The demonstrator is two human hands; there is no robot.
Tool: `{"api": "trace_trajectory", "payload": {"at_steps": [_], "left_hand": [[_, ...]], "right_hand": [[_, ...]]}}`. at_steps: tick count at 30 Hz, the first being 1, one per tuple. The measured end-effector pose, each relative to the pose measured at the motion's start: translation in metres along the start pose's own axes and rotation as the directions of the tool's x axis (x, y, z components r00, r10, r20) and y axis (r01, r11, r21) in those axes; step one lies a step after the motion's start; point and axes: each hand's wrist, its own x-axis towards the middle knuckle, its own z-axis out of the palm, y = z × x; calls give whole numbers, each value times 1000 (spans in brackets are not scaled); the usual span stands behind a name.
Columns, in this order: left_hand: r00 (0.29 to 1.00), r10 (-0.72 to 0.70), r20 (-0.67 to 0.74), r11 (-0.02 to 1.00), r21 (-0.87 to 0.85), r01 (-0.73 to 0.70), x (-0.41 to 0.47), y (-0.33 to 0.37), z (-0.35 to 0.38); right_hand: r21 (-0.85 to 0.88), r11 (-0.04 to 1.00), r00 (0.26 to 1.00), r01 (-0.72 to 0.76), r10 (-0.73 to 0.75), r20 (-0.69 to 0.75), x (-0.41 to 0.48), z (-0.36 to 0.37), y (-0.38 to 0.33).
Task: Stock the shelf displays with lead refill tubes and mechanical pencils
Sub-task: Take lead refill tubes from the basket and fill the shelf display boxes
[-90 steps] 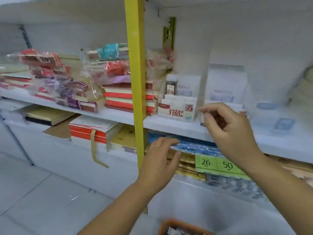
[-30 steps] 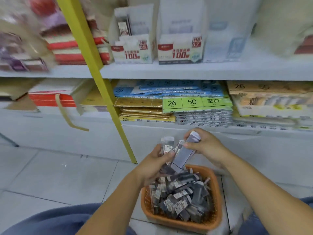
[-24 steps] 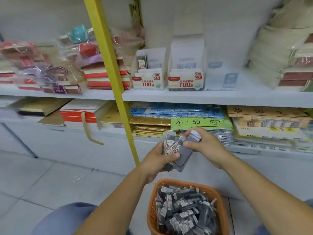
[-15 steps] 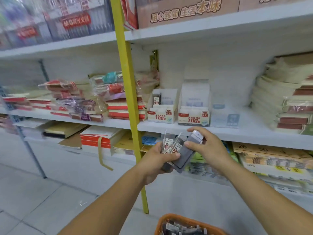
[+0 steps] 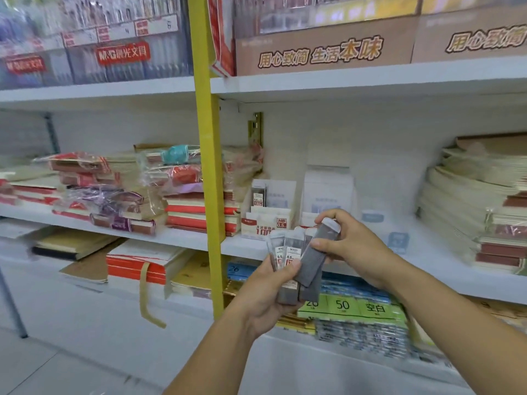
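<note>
Left hand (image 5: pixel 265 292), right hand (image 5: pixel 356 249), tubes (image 5: pixel 291 249) nearer display box (image 5: pixel 265 223)

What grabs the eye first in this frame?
Centre frame, the left hand grips a fan of lead refill tubes while the right hand pinches one grey tube beside them. A yellow upright runs top to bottom beside them, and a white HB 0.5 display box sits on the shelf behind the hands.

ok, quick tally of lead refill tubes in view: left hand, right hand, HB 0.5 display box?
Left hand: 3 showing in the tube bundle
Right hand: 1, the single tube it pinches
HB 0.5 display box: 1, the standing tube
Total: 5 visible; the bundle may hide more.
</note>
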Motion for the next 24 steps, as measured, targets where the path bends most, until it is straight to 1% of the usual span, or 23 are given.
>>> {"api": "trace_trajectory", "payload": {"at_steps": [2, 4, 6, 8, 11, 12, 13, 16, 20, 22, 24], "left_hand": [[999, -20, 43, 999, -41, 22, 5, 1, 0], [993, -31, 117, 994, -99, 43, 7, 3, -1], [989, -23, 149, 995, -97, 38, 7, 4, -1], [993, -8, 122, 998, -57, 15, 8, 4, -2], [998, 11, 59, 999, -35, -9, 10, 2, -5], [999, 23, 36, 999, -33, -22, 10, 1, -7], [999, 38, 20, 999, -34, -37, 10, 1, -8], [998, 69, -14, 997, -40, -69, 10, 3, -13], [978, 124, -169, 991, -35, -132, 13, 6, -23], [961, 159, -225, 986, -8, -165, 13, 6, -26], [944, 198, -263, 980, 19, -200, 14, 6, -27]], "right_hand": [[-1, 1000, 1000, 1, -1, 29, 6, -5, -1], [-12, 1000, 997, 20, -19, 70, 9, -10, -3], [0, 999, 995, 41, -41, 91, 11, -12, -5], [-24, 998, 995, 58, -56, 78, 11, -11, -7], [-235, 965, 994, 112, -105, 43, 9, -6, -9], [-267, 956, 992, 122, -114, 45, 9, -4, -10], [-253, 960, 992, 122, -112, 51, 8, -2, -10], [-117, 989, 995, 87, -80, 66, 8, 1, -8], [37, 999, 998, 15, -17, 65, 11, -2, -4], [54, 998, 998, -16, 13, 62, 14, -3, 0], [1, 999, 997, -42, 41, 66, 16, -2, 2]]}}
